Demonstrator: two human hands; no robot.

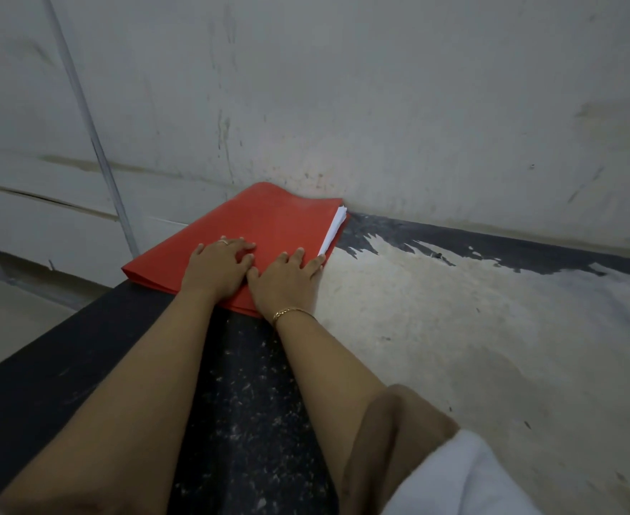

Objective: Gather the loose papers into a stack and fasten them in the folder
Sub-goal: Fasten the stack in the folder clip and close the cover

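Observation:
A red folder lies closed on the dark counter, its far corner against the wall. White papers show as a thin stack along its right edge, between the covers. My left hand, with a ring on one finger, rests flat on the front cover near the folder's near edge, fingers spread. My right hand, with a gold bracelet at the wrist, lies flat beside it on the cover, its fingertips reaching the right edge by the papers. Neither hand grips anything.
A stained white wall rises right behind the folder. Right of the folder the counter's surface is worn pale with dark patches. The counter's left edge drops off to a light floor. A thin pipe runs down the wall at the left.

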